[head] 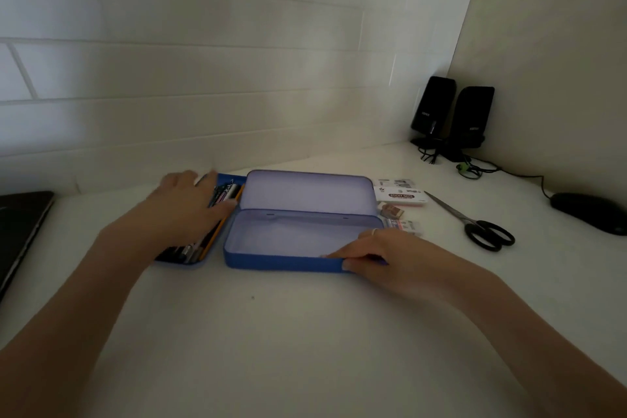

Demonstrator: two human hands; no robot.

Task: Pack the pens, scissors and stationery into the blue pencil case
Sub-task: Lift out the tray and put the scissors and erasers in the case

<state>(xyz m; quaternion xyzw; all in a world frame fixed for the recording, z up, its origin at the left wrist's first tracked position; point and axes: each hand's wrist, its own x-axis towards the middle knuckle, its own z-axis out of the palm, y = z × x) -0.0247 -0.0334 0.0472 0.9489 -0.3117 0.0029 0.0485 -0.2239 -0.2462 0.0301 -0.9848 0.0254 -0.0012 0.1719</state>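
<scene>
The blue pencil case lies open in the middle of the white table, lid tilted back, its inside bare. My right hand pinches the case's front right rim. To its left a blue tray holds pens and pencils; my left hand rests flat over them, fingers spread, blurred. Black-handled scissors lie to the right of the case. A sticky note pack, an eraser and small packets sit between the case and the scissors.
Two black speakers stand in the back right corner with cables trailing forward. A black mouse sits at the right edge. A dark laptop lies at the left edge. A tiled wall runs close behind.
</scene>
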